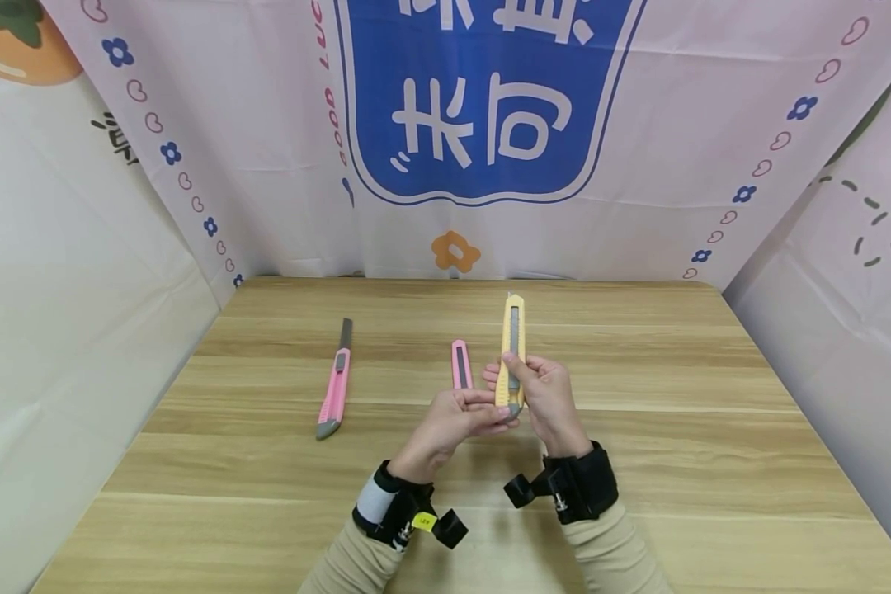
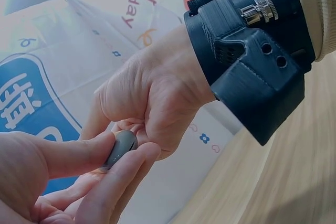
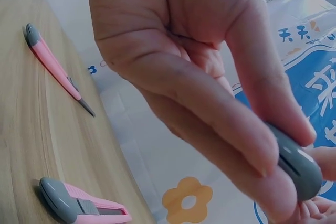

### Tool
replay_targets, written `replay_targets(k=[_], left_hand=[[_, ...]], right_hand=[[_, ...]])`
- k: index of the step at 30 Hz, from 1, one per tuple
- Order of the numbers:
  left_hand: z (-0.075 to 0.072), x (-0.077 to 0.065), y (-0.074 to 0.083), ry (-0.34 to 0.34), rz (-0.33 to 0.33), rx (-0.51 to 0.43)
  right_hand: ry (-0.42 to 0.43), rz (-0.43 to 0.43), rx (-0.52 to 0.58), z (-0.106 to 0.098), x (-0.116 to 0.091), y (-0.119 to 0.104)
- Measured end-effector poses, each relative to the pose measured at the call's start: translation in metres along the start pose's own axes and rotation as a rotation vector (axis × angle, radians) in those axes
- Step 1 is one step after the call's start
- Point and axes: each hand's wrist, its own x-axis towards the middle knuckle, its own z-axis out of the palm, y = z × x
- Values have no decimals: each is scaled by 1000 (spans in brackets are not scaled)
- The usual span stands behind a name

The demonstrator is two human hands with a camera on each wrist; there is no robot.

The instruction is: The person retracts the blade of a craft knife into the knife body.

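Left hand pinches a yellow cutter by its base; right hand grips higher, best kept below the tip.

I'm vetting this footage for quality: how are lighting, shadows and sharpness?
Head: fairly even light, soft shadows on the table, yellow cutter reasonably crisp; left wrist: cloth washed out at upper left, table shadowed at lower right; right wrist: brightest at the top right corner, slight sheen on the grey cap.
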Motion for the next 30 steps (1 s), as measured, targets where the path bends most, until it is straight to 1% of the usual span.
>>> replay_targets(k=[4, 10, 15, 21, 24, 30], left_hand=[[-1, 1, 0, -3, -2, 3], [-2, 2, -1, -10, 1, 16], [-1, 4, -2, -21, 1, 9], [-2, 4, -3, -14, -5, 29], [-2, 4, -3, -10, -9, 21], [-3, 3, -3, 11, 7, 16]], right_hand=[[-5, -4, -20, 0, 0, 0], [-12, -21, -16, 0, 0, 2], [7, -26, -34, 0, 0, 1], [23, -25, -26, 0, 0, -1], [30, -16, -11, 1, 0, -1], [38, 28, -4, 5, 2, 1]])
